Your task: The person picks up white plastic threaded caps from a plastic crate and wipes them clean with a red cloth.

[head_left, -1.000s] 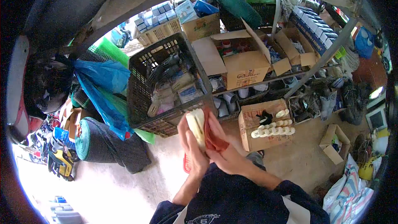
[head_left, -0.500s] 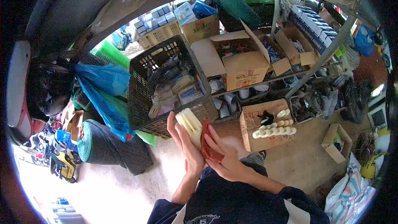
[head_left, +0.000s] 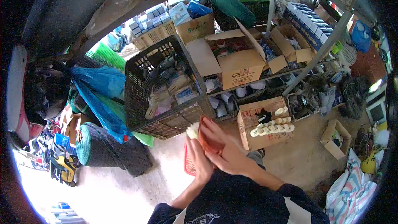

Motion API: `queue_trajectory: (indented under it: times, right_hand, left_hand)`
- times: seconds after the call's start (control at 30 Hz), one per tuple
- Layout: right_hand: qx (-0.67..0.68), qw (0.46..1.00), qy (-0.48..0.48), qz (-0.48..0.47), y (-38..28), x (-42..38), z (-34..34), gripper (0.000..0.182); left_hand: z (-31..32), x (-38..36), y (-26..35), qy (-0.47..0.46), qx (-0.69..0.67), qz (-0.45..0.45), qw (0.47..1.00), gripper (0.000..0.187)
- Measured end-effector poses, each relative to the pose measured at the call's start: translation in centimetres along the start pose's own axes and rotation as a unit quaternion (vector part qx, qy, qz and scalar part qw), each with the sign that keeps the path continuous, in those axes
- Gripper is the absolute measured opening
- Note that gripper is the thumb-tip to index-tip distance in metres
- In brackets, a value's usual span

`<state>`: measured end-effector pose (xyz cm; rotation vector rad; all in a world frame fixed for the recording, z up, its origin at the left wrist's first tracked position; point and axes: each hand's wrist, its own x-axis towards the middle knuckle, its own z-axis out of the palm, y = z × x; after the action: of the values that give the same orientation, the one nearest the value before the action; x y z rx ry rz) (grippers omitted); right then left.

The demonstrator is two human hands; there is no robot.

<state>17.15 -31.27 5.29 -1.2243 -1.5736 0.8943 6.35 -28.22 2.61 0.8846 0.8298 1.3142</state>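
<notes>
The left hand [head_left: 200, 157] and the right hand [head_left: 228, 153] face each other in front of the dark shirt, and we see the left closed along a pale ribbed piece [head_left: 192, 131] while the right presses a reddish-brown cloth [head_left: 210, 142] against it.

Beyond them stands the biggest thing near the hands, a black slatted crate [head_left: 178, 118] loaded with bagged and boxed goods. To its right we find an open cardboard box [head_left: 242, 74], flaps spread, with red items inside. On the floor at the left lies a roll of dark netting [head_left: 120, 153]. Nearer the right hand sits a lower carton [head_left: 248, 114], and well to the right of that a small open box [head_left: 333, 149] with something green in it. A red basket [head_left: 189, 164] shows partly from behind the left hand.

On top of the carton we make out white ribbed pieces [head_left: 272, 130] laid in rows, one more apart from them, and a small black object [head_left: 263, 117] whose kind we cannot tell. The cloth covers one side of the pale piece, so we see only its upper end, poking out above the left fingers.
</notes>
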Motion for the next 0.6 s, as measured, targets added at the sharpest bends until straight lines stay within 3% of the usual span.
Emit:
queue_trajectory:
  times: [0.03,0.13,0.17,0.2,0.27,0.37,0.43,0.53,0.57,0.6]
  right_hand:
    - [-0.058,0.997,-0.012,-0.039,0.7,0.4,-0.4,0.063]
    - [0.012,1.0,-0.003,0.007,1.0,-1.3,1.6,0.064]
    - [0.003,1.0,-0.006,-0.014,1.9,-1.9,2.4,0.064]
    - [-0.022,0.999,-0.018,-0.02,1.9,-2.0,2.4,0.064]
    - [-0.066,0.997,-0.041,-0.027,1.7,-2.5,2.5,0.064]
    - [-0.087,0.995,-0.003,-0.045,0.4,-0.1,1.0,0.064]
    - [-0.153,0.987,-0.001,-0.047,0.0,0.4,0.8,0.065]
    - [-0.015,1.0,-0.01,0.0,1.1,-1.8,2.5,0.066]
    - [0.028,0.999,0.004,-0.024,1.8,-2.5,3.5,0.066]
    - [0.032,0.999,-0.001,0.005,1.8,-2.4,3.3,0.067]
  left_hand:
    - [0.3,-0.4,-0.5,-0.014,-0.017,0.008,1.0,0.057]
    - [-1.4,1.2,0.5,-0.019,0.082,0.024,0.996,0.055]
    - [-1.8,2.5,1.2,0.009,0.212,0.102,0.972,0.057]
    - [0.2,2.6,3.2,0.055,0.134,0.074,0.987,0.057]
    - [-0.7,2.7,2.7,0.068,0.211,0.114,0.968,0.056]
    - [-4.6,2.3,-1.8,-0.002,0.168,0.064,0.984,0.057]
    - [-3.8,2.2,-0.8,0.004,0.137,0.052,0.989,0.052]
    - [-1.6,2.1,2.1,0.013,0.089,0.036,0.995,0.046]
    - [0.2,2.1,4.4,0.069,0.08,0.02,0.994,0.052]
    - [-0.5,2.1,3.5,0.05,0.093,0.037,0.994,0.052]
